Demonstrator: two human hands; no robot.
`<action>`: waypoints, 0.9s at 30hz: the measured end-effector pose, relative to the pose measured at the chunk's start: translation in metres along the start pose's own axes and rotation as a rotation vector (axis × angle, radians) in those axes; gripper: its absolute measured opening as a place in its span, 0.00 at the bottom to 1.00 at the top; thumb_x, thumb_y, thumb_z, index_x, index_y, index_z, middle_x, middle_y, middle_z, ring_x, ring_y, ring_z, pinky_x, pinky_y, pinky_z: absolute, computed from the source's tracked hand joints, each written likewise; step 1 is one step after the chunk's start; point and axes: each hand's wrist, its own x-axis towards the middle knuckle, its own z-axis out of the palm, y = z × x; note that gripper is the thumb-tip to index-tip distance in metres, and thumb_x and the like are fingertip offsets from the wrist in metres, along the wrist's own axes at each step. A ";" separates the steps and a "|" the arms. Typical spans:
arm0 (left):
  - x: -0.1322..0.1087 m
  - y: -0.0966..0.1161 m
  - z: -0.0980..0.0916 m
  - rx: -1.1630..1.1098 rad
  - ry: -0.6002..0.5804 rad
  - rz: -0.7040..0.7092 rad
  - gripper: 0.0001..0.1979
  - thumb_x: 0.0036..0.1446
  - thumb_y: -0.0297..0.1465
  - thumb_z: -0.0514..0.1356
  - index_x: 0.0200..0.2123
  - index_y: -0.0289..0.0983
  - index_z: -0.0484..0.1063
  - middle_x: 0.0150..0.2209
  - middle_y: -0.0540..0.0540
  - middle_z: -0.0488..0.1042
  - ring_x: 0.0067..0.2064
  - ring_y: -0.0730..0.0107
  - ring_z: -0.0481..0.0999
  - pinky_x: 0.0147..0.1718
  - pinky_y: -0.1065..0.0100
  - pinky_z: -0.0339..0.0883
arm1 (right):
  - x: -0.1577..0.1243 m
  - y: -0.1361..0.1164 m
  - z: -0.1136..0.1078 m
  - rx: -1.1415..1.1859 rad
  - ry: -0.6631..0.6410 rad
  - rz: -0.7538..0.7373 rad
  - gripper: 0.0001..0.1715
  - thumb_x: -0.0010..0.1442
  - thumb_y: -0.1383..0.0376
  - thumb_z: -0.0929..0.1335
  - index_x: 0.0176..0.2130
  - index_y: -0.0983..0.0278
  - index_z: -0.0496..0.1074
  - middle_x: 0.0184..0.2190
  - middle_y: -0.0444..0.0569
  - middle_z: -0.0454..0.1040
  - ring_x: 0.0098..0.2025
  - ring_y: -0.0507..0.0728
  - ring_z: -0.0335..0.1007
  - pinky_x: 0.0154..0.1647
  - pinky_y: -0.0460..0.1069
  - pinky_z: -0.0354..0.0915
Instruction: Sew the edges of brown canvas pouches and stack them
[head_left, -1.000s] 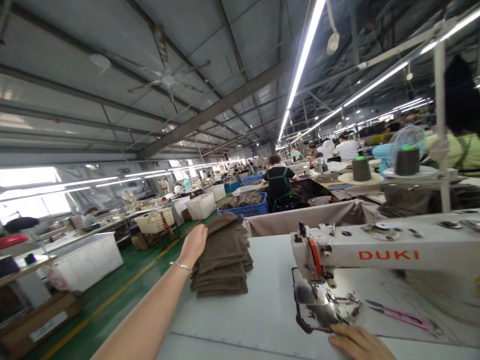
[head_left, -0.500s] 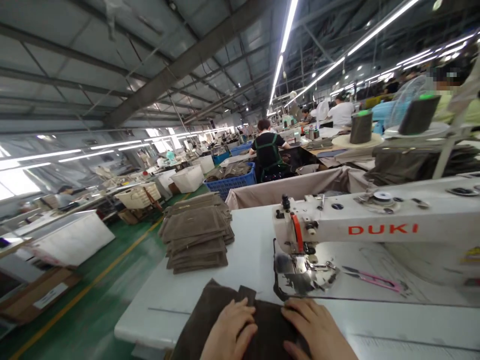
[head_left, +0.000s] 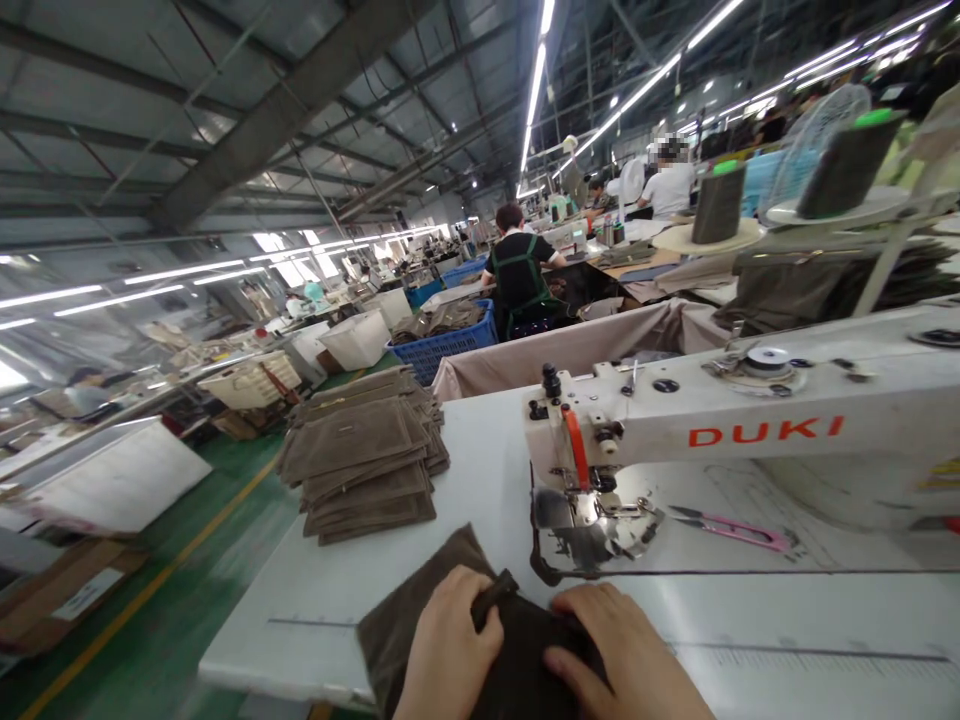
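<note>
A dark brown fabric piece (head_left: 420, 600) lies at the front edge of the white sewing table, in front of the machine. My left hand (head_left: 454, 635) is closed on a small folded fabric tab (head_left: 495, 592) at its upper edge, thumb against bent fingers. My right hand (head_left: 622, 640) rests over the right side of the piece, with thumb and fingers apart and cloth showing between them. Just beyond the hands is the sewing machine's needle area (head_left: 585, 515). The lower part of the piece is out of view.
A stack of brown fabric pieces (head_left: 360, 455) stands on the table's left. Pink-handled thread snips (head_left: 739, 528) lie on the machine bed under the arm (head_left: 765, 425). A cloth-lined bin (head_left: 570, 345) and a blue crate (head_left: 450, 340) are beyond. A co-worker (head_left: 521, 270) sits further back.
My left hand has gone from lying over the tab with fingers stretched to gripping it, and the tab is now folded over. The view has shifted slightly.
</note>
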 end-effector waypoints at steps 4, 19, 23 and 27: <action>0.008 0.030 -0.017 -0.489 -0.157 -0.025 0.07 0.52 0.26 0.59 0.36 0.38 0.72 0.33 0.48 0.76 0.36 0.63 0.76 0.37 0.67 0.67 | 0.008 -0.011 -0.025 0.111 0.132 -0.031 0.04 0.62 0.66 0.66 0.39 0.60 0.71 0.43 0.50 0.73 0.47 0.61 0.67 0.49 0.55 0.65; 0.001 0.060 -0.050 -1.187 -0.215 -0.075 0.15 0.42 0.40 0.73 0.31 0.36 0.80 0.34 0.46 0.72 0.35 0.67 0.70 0.35 0.71 0.65 | 0.016 -0.041 -0.076 0.162 0.174 -0.185 0.08 0.59 0.64 0.71 0.28 0.58 0.69 0.38 0.42 0.76 0.41 0.57 0.71 0.44 0.53 0.65; 0.000 0.056 -0.050 -1.203 -0.237 -0.115 0.16 0.41 0.40 0.73 0.30 0.35 0.79 0.31 0.46 0.69 0.33 0.69 0.67 0.31 0.72 0.62 | 0.017 -0.043 -0.078 0.139 0.179 -0.224 0.11 0.59 0.64 0.71 0.26 0.58 0.69 0.34 0.41 0.77 0.40 0.57 0.72 0.42 0.53 0.66; -0.001 0.049 -0.042 -1.226 -0.244 -0.105 0.14 0.44 0.38 0.73 0.29 0.34 0.78 0.30 0.48 0.66 0.32 0.71 0.65 0.30 0.73 0.60 | 0.016 -0.047 -0.077 0.145 0.160 -0.202 0.10 0.59 0.65 0.70 0.27 0.59 0.68 0.32 0.40 0.76 0.37 0.55 0.71 0.42 0.52 0.65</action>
